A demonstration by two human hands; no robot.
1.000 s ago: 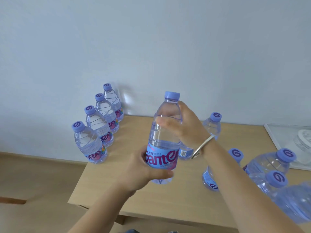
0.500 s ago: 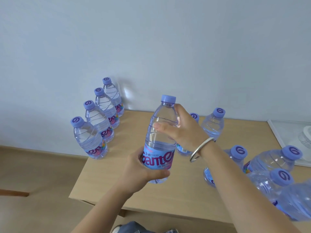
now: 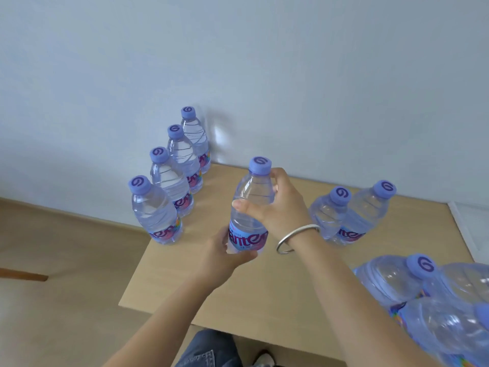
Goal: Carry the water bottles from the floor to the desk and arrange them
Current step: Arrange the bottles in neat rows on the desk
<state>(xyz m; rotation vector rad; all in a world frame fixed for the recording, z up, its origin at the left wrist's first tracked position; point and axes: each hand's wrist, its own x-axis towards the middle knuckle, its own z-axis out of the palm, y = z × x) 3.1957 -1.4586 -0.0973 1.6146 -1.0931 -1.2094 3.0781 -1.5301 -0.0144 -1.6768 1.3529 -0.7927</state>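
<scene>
Both hands hold one clear water bottle (image 3: 251, 202) with a purple cap over the wooden desk (image 3: 264, 292). My left hand (image 3: 225, 255) grips its labelled base from below. My right hand (image 3: 275, 207), a silver bangle on the wrist, wraps the upper body just under the cap. A row of several upright bottles (image 3: 169, 181) lines the desk's left edge, running back to the wall. Two more bottles (image 3: 352, 213) stand together at the right.
A shrink-wrapped pack of bottles (image 3: 436, 308) fills the desk's near right corner. A white tray edge (image 3: 468, 229) shows at the far right. The wall stands right behind the desk. Wooden floor (image 3: 53, 260) lies to the left, and my jeans (image 3: 211, 350) show below the desk's front edge.
The held bottle has come lower and a little left toward the desk, still in both hands. The camera has tilted down, so caps now show from above.
</scene>
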